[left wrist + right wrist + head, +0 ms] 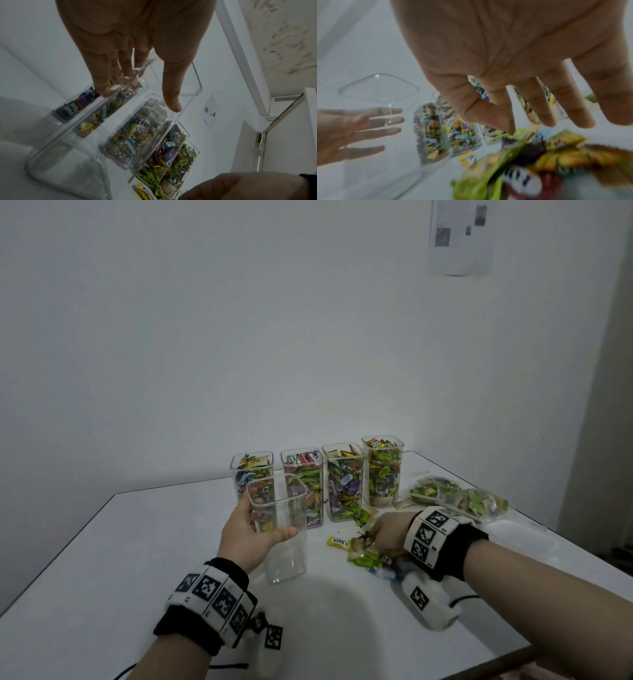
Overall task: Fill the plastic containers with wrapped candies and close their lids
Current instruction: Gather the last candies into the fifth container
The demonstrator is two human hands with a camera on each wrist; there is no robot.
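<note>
**Head view first: empty container in your left hand, right hand over the loose candies**

Head view: four filled containers (pixel 318 481) stand in a row at the back of the white table (pixel 102 559), all without lids. Just in front of the two leftmost ones stands the empty container (pixel 282 535), upright on the table, and your left hand (pixel 248 534) wraps it, thumb on the near face and fingers behind. To its right lies the loose candy pile (pixel 368 553), with a single yellow candy (pixel 339 542) apart on the left of it. Your right hand (pixel 387 530) sits palm-down on the pile. Two bags of candy (pixel 459 496) lie further right, with a clear lid (pixel 524 537) near them. A paper sheet (pixel 459 237) hangs on the wall.

Left wrist view: your thumb (pixel 171 93) lies along one wall of the empty container (pixel 56 166) and your fingers (pixel 102 75) curl round the opposite side. The filled containers (pixel 137 135) stand directly beyond it, close behind.

Right wrist view: your right hand (pixel 513 67) is spread, its fingers (pixel 537 104) extended and apart just above the blurred candy pile (pixel 530 162); they hold nothing you can see. The empty container (pixel 378 92) stands to the left, with your left hand seen through it.
</note>
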